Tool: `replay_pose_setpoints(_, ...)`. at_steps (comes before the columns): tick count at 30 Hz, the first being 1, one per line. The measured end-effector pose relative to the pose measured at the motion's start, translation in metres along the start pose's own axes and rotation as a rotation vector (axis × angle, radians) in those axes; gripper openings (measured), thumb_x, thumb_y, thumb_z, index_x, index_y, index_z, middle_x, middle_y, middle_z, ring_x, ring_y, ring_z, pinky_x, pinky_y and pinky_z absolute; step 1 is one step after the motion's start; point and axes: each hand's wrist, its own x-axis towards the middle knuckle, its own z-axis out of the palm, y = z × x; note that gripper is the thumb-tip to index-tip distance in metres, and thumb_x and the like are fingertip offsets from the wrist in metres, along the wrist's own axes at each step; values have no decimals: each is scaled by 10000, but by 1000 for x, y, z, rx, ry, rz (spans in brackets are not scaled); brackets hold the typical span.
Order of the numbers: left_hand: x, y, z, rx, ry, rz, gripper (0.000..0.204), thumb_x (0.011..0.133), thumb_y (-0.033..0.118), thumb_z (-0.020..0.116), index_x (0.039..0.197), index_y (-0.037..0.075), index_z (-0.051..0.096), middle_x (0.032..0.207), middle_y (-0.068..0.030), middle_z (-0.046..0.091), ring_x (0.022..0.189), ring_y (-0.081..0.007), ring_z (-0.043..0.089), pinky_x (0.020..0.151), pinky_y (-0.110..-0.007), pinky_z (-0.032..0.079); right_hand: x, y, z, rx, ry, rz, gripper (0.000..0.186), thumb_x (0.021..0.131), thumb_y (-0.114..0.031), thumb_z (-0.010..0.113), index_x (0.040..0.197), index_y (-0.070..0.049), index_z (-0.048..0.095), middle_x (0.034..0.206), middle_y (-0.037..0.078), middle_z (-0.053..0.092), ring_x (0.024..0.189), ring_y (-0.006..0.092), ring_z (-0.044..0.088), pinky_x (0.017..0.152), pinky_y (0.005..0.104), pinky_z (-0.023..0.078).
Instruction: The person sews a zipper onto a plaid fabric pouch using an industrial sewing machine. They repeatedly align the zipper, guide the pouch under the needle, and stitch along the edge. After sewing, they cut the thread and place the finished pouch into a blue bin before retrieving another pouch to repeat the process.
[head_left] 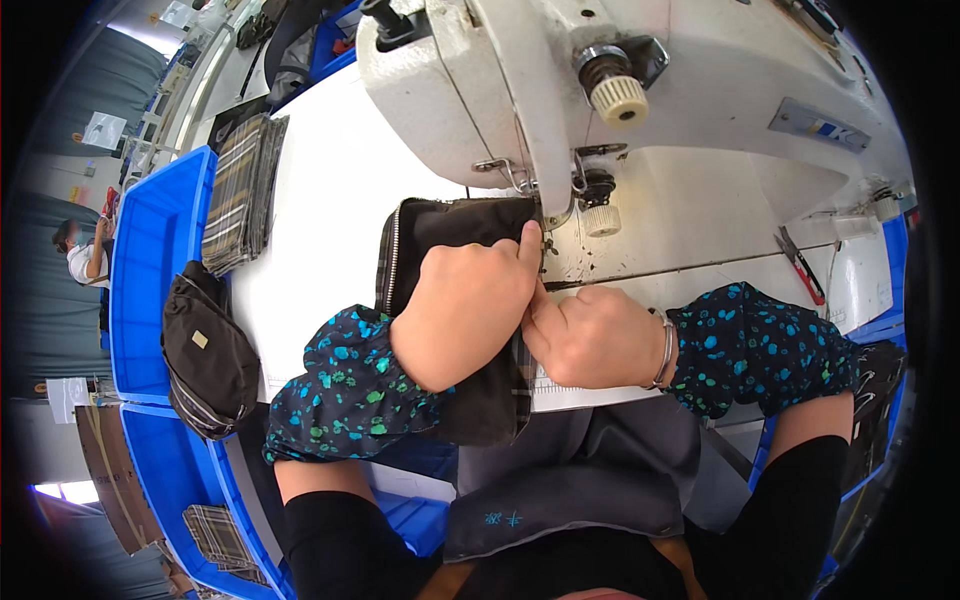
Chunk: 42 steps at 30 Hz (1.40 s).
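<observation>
On your right, red-handled snips (pixel 808 283) lie on the tabletop (pixel 320 200). To your left stand two blue bins (pixel 165 215), brown cardboard (pixel 118 480) beside the nearer; beyond them you have a person in white (pixel 88 262) and grey-green curtains (pixel 60 290).

Left hand (pixel 465 312) palm-down, 1 finger (pixel 531 240) extended; right hand (pixel 597 338) adjacent, fingers (pixel 545 325) curled.

up on the head, one wide fisheye peers down, close above left hand (pixel 468 308) and right hand (pixel 598 337), worktop (pixel 318 205) spreading beyond.
</observation>
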Motion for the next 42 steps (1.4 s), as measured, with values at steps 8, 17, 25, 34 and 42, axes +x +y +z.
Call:
replay_pose_setpoints(8, 1, -9, -6, -294, -36, 62, 486, 861, 148, 654, 1305, -49, 654, 757, -108, 701, 684, -284, 717, 566, -409, 538, -3, 1, -8, 25, -79, -10, 268, 738, -184, 654, 807, 62, 731, 995, 384, 721, 564, 192, 658, 497, 290, 499)
replay_pose_setpoints(17, 6, -10, 5, -625, -71, -122, 460, 908, 131, 613, 1340, -28, 596, 856, -236, 702, 794, -436, 688, 689, -518, 535, -6, 4, -1, -72, -41, 58, 306, 734, -169, 666, 888, 81, 751, 1009, 367, 729, 520, 188, 646, 451, 303, 469)
replay_pose_setpoints(25, -4, -2, 1, -535, 23, -127, 343, 974, 197, 647, 1270, 24, 653, 1091, -159, 688, 900, -352, 686, 720, -448, 568, -6, -1, -5, -89, -118, 114, 309, 732, -168, 663, 873, 96, 739, 1021, 395, 719, 506, 174, 620, 446, 301, 455)
replay_pose_setpoints(34, -28, 14, 0, -203, 158, 105, 351, 812, 114, 757, 1151, 28, 725, 1274, -64, 686, 1073, -243, 685, 780, -330, 608, -12, -32, -28, -80, -111, 30, 217, 656, -190, 646, 537, -43, 540, 984, 381, 732, 451, 156, 438, 440, 281, 320)
replay_pose_setpoints(42, -32, 24, -2, -121, 156, 62, 453, 788, 114, 723, 1239, 64, 722, 1250, -103, 713, 1122, -270, 707, 785, -332, 621, -10, -32, -34, -36, -122, 18, 217, 649, -219, 646, 621, -5, 644, 945, 396, 724, 500, 165, 560, 469, 280, 384)
